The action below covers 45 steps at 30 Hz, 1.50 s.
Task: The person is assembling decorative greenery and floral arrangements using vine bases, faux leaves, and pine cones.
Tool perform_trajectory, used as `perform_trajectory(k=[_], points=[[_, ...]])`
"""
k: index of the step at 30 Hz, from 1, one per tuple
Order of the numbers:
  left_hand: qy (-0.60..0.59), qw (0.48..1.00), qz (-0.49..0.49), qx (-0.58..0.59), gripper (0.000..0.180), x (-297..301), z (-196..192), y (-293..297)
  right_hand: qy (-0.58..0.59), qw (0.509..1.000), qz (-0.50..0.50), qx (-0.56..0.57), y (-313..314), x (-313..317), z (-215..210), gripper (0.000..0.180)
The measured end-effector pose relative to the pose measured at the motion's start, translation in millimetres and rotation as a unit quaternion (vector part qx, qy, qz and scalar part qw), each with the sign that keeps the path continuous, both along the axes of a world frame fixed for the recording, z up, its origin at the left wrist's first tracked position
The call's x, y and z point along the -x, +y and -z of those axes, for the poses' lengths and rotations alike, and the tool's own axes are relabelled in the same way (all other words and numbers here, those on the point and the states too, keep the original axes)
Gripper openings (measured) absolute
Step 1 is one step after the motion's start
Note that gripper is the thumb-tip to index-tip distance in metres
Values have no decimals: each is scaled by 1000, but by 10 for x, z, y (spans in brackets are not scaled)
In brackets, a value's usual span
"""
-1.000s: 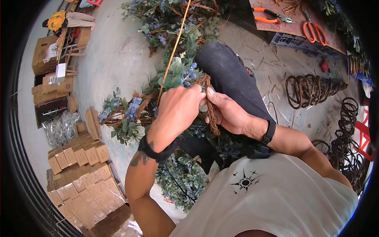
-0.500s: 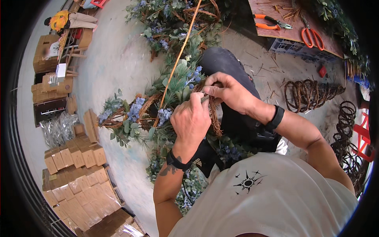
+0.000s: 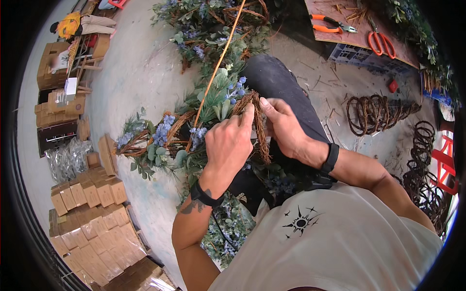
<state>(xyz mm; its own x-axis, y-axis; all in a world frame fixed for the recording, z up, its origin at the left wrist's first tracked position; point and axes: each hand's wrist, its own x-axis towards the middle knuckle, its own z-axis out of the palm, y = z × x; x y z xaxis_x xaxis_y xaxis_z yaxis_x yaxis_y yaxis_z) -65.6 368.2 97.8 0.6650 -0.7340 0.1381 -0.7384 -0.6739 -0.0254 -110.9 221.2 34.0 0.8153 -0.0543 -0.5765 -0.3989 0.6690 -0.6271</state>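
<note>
While both hands — left hand [image 3: 228,143], right hand [image 3: 284,128] — clamp the twig wreath [image 3: 257,126], cardboard boxes [image 3: 92,194] line the concrete floor [image 3: 141,63].

Bare concrete floor [image 3: 141,72] open at upper left, stacked cardboard boxes [image 3: 92,218] blocking lower left, vine rings [image 3: 376,112] crowding right

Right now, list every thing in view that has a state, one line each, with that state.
left hand: closed on the twig wreath, forefinger out along the twigs
right hand: gripping the twig wreath from the other side
twig wreath: held up over the lap, partly dressed with greenery and blue flowers
bare twig rings: lying on the floor, undressed
orange pliers: lying on the board, unused
red scissors: lying on the board, unused
</note>
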Motion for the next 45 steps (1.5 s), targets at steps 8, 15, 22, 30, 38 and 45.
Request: perform_trajectory(k=[8,15,22,30,38,45], points=[[55,995,-51,-71,46,-27,-151,-232,-59,990,-107,-73,-135,-58,177,40],[139,976,-143,-90,35,-63,-193,-356,-46,991,-108,-62,-93,-56,183,39],[166,969,-127,-131,29,-147,-254,-463,-19,985,-117,-126,-108,-52,265,38],[162,981,-109,-12,28,-182,-357,-136,-89,984,-151,25,-159,74,-15,65],[-169,941,3,294,20,343,-311,189,-163,960,-223,51,-40,267,-232,51],[26,927,-228,298,33,1764,852,867,-152,974,-166,35,29,-194,-692,37]])
